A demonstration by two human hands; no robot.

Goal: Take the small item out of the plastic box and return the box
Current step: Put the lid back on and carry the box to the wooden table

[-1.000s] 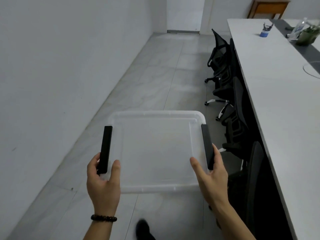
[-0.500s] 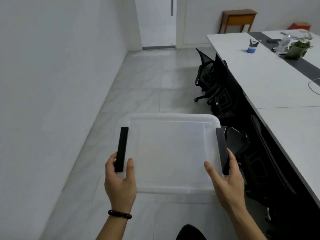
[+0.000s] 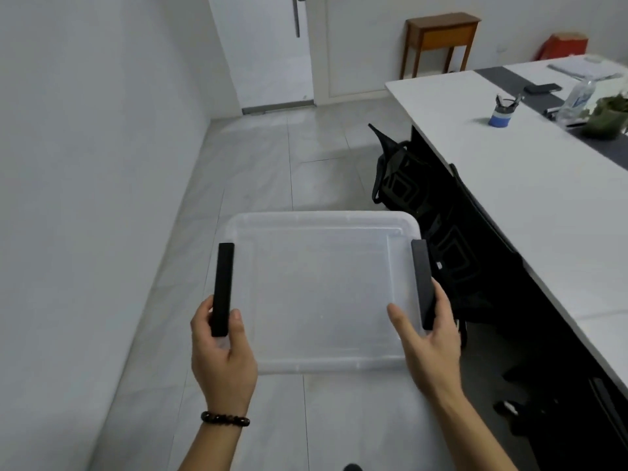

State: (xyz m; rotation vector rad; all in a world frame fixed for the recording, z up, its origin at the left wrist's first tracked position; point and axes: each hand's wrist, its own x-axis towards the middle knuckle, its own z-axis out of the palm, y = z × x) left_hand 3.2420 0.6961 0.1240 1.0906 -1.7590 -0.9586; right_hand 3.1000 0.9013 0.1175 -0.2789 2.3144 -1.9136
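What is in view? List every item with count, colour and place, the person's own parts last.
plastic box: 1, clear, lidded, held over the floor
box latches: 2, black, left and right edges
office chairs: several, black, along the table
long table: 1, white, right
cup: 1, blue, on table
bottle: 1, clear, on table
plant: 1, green, on table
side table: 1, brown, far wall
door: 1, white, far end
bracelet: 1, dark, left wrist
left hand: on left latch
right hand: on right latch

Clear lidded plastic box (image 3: 323, 294) with black side latches, held level
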